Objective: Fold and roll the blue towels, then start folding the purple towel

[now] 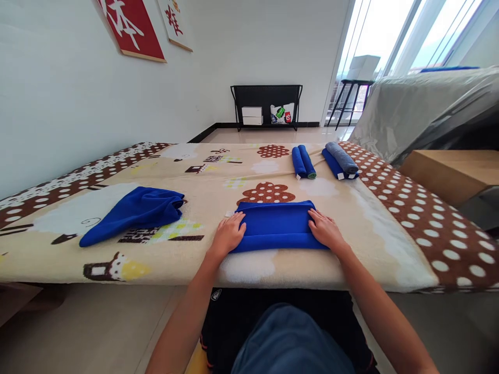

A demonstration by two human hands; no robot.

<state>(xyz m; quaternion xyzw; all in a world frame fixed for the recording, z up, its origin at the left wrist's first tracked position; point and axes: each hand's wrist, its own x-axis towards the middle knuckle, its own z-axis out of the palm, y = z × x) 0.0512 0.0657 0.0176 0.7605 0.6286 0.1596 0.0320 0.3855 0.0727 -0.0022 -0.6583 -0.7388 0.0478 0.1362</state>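
A blue towel (pixel 277 224), folded into a flat rectangle with a strip along its near side, lies on the patterned blanket (pixel 218 179) in front of me. My left hand (pixel 228 232) rests on the towel's left end, its fingers stretched out and the thumb apart. At the right end my right hand (pixel 326 228) lies with its fingers extended over the towel's edge. Both palms face down. A small white tag sticks out beside the towel's far left corner.
A crumpled blue cloth (pixel 134 212) lies to the left. Farther back are two rolled blue towels (pixel 303 161) and a grey-blue roll (pixel 341 157) on a blue folded towel (pixel 331 162). A cardboard box (pixel 448 174) stands beyond the blanket's right edge.
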